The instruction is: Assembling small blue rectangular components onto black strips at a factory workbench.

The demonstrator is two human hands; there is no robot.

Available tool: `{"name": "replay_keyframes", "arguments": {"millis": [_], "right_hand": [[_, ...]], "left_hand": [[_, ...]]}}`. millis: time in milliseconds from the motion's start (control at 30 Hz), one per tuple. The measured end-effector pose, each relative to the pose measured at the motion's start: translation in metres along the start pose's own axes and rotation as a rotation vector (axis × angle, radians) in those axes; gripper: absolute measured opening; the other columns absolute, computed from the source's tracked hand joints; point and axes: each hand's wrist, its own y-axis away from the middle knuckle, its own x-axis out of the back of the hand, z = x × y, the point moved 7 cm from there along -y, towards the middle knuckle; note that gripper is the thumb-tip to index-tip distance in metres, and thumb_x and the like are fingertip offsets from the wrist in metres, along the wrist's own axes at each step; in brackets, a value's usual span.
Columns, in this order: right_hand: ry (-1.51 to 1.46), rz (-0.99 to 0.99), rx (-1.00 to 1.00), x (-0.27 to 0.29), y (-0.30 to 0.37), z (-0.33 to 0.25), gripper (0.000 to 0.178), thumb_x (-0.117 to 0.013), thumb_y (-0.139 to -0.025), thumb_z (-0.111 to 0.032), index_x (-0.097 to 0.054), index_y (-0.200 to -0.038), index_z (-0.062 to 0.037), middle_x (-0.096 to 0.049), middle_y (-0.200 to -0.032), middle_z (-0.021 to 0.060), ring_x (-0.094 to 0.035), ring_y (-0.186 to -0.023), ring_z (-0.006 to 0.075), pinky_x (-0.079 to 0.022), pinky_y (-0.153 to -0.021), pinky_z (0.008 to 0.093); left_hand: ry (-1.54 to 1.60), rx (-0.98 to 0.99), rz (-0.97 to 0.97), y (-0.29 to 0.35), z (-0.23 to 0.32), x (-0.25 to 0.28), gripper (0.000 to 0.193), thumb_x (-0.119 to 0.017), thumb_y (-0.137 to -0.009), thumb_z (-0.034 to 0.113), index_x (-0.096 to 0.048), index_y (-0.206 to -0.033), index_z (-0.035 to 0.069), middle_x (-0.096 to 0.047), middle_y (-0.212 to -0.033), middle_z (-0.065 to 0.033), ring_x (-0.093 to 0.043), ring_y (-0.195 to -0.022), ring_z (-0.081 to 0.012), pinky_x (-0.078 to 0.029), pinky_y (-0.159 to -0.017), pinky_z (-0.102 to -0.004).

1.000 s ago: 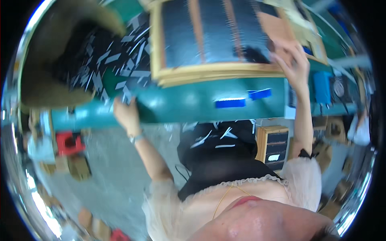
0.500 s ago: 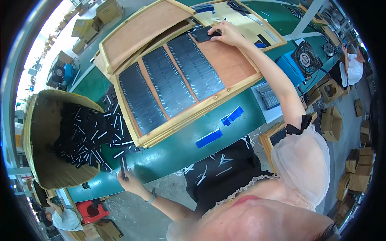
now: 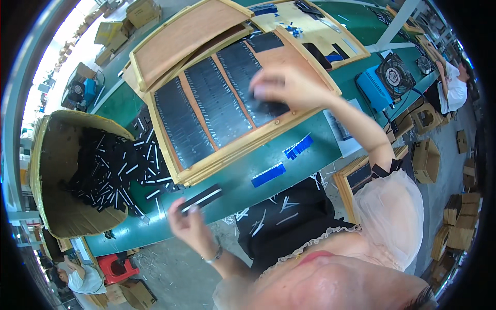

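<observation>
A flat black strip with a white stripe along it is pinched in my left hand, over the near edge of the green table. My right hand is smeared by motion above a wooden-framed tray. Its fingers are too blurred to read, and a dark patch below them could be a strip or the row underneath. Black strips lie in three long rows on the tray's brown board. At the far end of a fourth column lies a short black group.
A cardboard box on its side spills many black strips at the left. Two blue pieces lie before the tray. Another wooden tray leans behind it. A blue fan unit stands at the right.
My right hand has come back from the tray's far end toward its near side, leaving black pieces there. My left hand has moved right, away from the pile, turning the strip sideways.
</observation>
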Motion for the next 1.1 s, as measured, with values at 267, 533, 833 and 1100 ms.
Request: {"name": "replay_keyframes", "arguments": {"millis": [267,533,833,1100], "right_hand": [[-0.482,-0.179,-0.309,-0.11,0.088,-0.014,0.02,-0.063,-0.093,-0.023,-0.067,-0.088,-0.0037,-0.064,-0.072,0.0002,-0.057,-0.064,0.0035,-0.043,-0.057,0.0195],[0.034,-0.024,0.152,-0.101,0.11,-0.032,0.029,-0.051,-0.097,-0.024,-0.066,-0.115,-0.0062,-0.056,-0.101,0.0049,-0.052,-0.087,0.0193,-0.044,-0.07,0.0313],[0.396,0.281,0.632,-0.127,0.13,-0.051,0.018,-0.077,-0.07,-0.016,-0.063,-0.08,-0.0108,-0.058,-0.084,0.0025,-0.055,-0.071,0.0205,-0.044,-0.052,0.0281],[-0.008,0.078,0.448,-0.13,0.136,-0.042,0.024,-0.082,-0.066,-0.02,-0.062,-0.076,-0.0097,-0.059,-0.083,0.0048,-0.055,-0.072,0.0222,-0.043,-0.057,0.0306]], "left_hand": [[0.391,0.232,-0.438,0.032,-0.026,-0.1,0.051,-0.059,-0.083,-0.008,-0.044,-0.131,-0.001,-0.052,-0.13,-0.0166,-0.058,-0.098,-0.0145,-0.052,-0.073,-0.0248],[0.535,0.205,-0.406,0.047,-0.05,-0.076,0.051,-0.064,-0.084,0.001,-0.045,-0.131,-0.002,-0.056,-0.125,-0.0227,-0.059,-0.075,-0.0106,-0.049,-0.061,-0.022],[0.684,0.283,-0.454,0.064,-0.056,-0.071,0.052,-0.069,-0.086,0.012,-0.045,-0.13,-0.004,-0.056,-0.119,-0.0181,-0.053,-0.065,-0.0077,-0.044,-0.051,-0.0187],[0.429,0.171,-0.545,0.066,-0.077,-0.056,0.054,-0.066,-0.078,-0.009,-0.051,-0.129,0.001,-0.057,-0.124,-0.0165,-0.058,-0.109,-0.0216,-0.048,-0.093,-0.0326]]}}
